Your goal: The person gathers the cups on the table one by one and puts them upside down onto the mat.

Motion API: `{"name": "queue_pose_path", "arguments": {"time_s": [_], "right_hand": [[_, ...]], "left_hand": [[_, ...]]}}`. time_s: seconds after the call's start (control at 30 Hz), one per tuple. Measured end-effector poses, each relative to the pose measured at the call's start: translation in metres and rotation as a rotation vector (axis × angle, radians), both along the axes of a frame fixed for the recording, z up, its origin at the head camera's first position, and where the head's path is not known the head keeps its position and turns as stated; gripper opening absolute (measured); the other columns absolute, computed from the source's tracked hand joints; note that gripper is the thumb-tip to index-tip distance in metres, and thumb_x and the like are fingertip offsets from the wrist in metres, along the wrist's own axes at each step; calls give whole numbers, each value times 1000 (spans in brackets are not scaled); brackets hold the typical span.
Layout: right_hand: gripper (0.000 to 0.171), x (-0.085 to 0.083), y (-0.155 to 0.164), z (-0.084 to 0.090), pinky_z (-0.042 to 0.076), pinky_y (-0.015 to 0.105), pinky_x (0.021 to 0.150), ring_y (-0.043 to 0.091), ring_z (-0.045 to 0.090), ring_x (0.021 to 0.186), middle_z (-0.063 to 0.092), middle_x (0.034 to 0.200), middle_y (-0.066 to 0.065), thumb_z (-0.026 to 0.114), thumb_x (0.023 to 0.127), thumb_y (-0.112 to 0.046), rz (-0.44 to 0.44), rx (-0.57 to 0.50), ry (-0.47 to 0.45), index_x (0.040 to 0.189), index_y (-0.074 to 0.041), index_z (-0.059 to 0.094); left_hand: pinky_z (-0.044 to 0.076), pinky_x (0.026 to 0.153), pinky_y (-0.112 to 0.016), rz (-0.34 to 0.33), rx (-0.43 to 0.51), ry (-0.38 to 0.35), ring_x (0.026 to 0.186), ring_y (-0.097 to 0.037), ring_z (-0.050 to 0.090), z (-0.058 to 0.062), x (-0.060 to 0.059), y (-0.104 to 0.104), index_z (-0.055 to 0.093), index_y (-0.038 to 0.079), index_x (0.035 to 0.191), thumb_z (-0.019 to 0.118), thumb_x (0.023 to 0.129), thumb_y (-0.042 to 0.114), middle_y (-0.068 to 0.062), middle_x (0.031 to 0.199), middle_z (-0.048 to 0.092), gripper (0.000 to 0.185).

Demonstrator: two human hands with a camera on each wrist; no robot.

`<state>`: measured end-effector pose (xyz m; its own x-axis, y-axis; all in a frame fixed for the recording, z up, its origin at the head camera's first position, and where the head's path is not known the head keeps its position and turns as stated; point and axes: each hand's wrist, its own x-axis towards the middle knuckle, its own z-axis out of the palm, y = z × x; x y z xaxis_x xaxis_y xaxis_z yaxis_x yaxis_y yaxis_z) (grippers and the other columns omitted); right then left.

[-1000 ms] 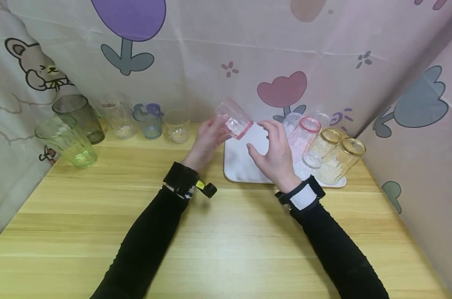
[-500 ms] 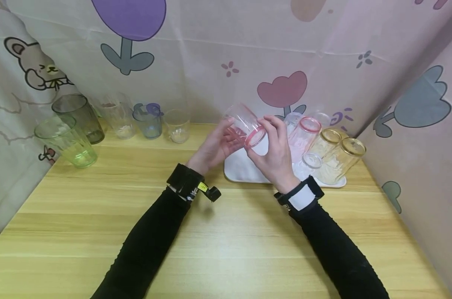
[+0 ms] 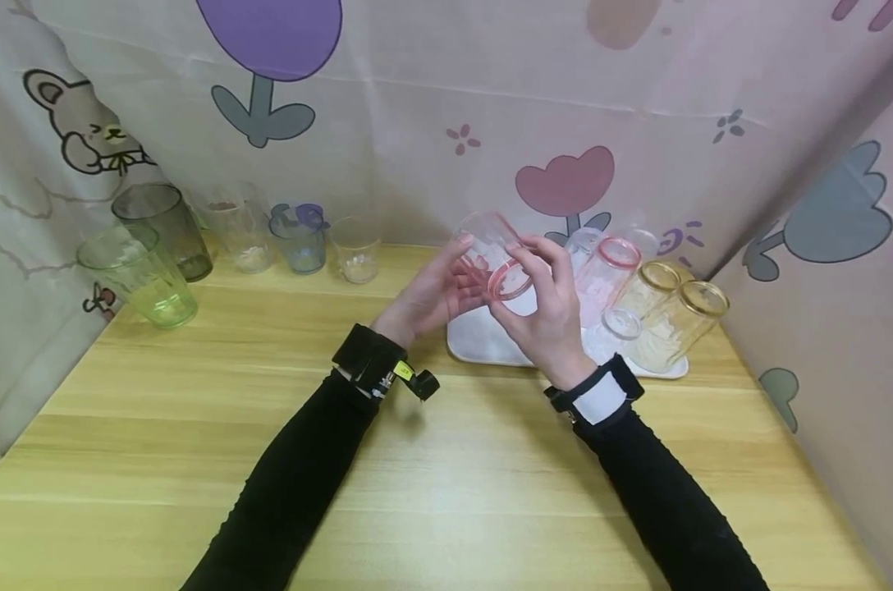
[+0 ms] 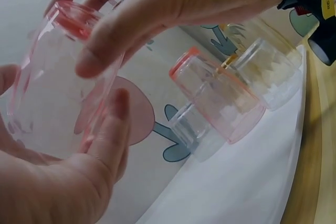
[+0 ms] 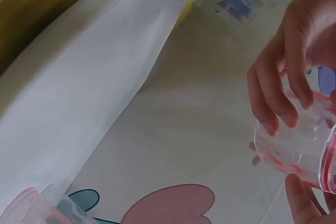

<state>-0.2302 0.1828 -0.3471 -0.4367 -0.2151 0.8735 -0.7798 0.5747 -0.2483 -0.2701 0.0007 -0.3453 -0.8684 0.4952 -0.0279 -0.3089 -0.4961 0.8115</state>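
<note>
The pink glass (image 3: 485, 236) tilts at mid-frame between my hands, its long axis running from upper left down to its base at lower right. My left hand (image 3: 430, 302) grips the wall; my right hand (image 3: 548, 316), nearer the base, pinches it above the tray (image 3: 479, 341).

2 forearms (image 3: 291, 484) converge, left hand (image 3: 441, 289) facing right hand (image 3: 546, 316), fingers (image 3: 556, 254) curved.

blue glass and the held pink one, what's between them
In the head view, from the blue glass to the held pink glass, a clear glass stands first, then comes the left hand.
</note>
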Motion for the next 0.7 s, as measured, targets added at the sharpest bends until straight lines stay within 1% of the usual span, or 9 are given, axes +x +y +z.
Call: {"name": "queue_pose_path", "arguments": {"time_s": [0.1, 0.17, 0.27, 0.33, 0.4, 0.5, 0.57, 0.6, 0.7], "right_hand": [[69, 1, 1, 5, 51, 31, 100, 34, 53, 131, 52, 141, 23, 90, 75, -2, 9, 1, -14, 137, -5, 59], [68, 3, 2, 8, 52, 29, 97, 33, 54, 130, 53, 141, 24, 90, 75, -4, 12, -2, -24, 137, -4, 60], [65, 5, 5, 12, 52, 27, 92, 33, 56, 125, 55, 137, 23, 89, 77, -8, -2, -13, -26, 136, -3, 61], [64, 6, 6, 17, 51, 28, 89, 34, 58, 120, 57, 135, 22, 88, 77, -11, -18, -19, -21, 135, -3, 62], [64, 5, 8, 24, 49, 30, 89, 35, 58, 118, 58, 133, 21, 88, 77, -13, -44, -18, -20, 135, -3, 62], [64, 0, 10, 38, 49, 35, 91, 34, 57, 119, 58, 131, 21, 88, 78, -17, -91, 19, -50, 136, -4, 63], [66, -3, 12, 48, 48, 39, 93, 35, 56, 119, 58, 130, 22, 88, 78, -17, -127, 49, -100, 137, -4, 62], [66, -6, 12, 53, 48, 41, 92, 35, 56, 118, 57, 129, 22, 88, 78, -17, -147, 66, -133, 137, -4, 62], [66, -12, 13, 67, 49, 47, 92, 37, 57, 115, 57, 127, 23, 88, 79, -19, -218, 115, -270, 138, -4, 61]], "left_hand": [[62, 87, -29, -38, -42, 10, 101, -24, 64, -1, -2, -1, 40, -1, 144, 47, 105, 47, -16, 119, 57, 62], [61, 92, -33, -53, -96, 34, 105, -26, 64, -2, -3, -3, 40, -5, 144, 45, 106, 49, -19, 122, 57, 66], [56, 102, -43, -38, -190, 90, 113, -31, 65, -4, -1, -5, 42, -7, 145, 41, 109, 47, -24, 131, 59, 65], [52, 108, -49, 0, -245, 125, 116, -33, 64, -6, -1, -7, 45, -8, 145, 41, 110, 45, -25, 135, 59, 63], [48, 111, -55, 62, -292, 150, 119, -35, 63, -8, -3, -9, 49, -7, 144, 45, 110, 44, -24, 138, 59, 61], [48, 109, -56, 169, -396, 178, 118, -36, 62, -11, -7, -14, 55, -4, 139, 56, 107, 41, -23, 136, 60, 55], [52, 103, -55, 230, -515, 229, 110, -33, 63, -14, -10, -17, 60, -1, 133, 62, 105, 35, -21, 129, 63, 46], [55, 99, -51, 255, -593, 270, 107, -31, 63, -15, -12, -17, 63, 1, 130, 65, 103, 32, -19, 125, 64, 41], [56, 89, -43, 293, -811, 407, 101, -26, 61, -21, -13, -18, 67, 6, 122, 69, 100, 24, -13, 113, 66, 29]]}}
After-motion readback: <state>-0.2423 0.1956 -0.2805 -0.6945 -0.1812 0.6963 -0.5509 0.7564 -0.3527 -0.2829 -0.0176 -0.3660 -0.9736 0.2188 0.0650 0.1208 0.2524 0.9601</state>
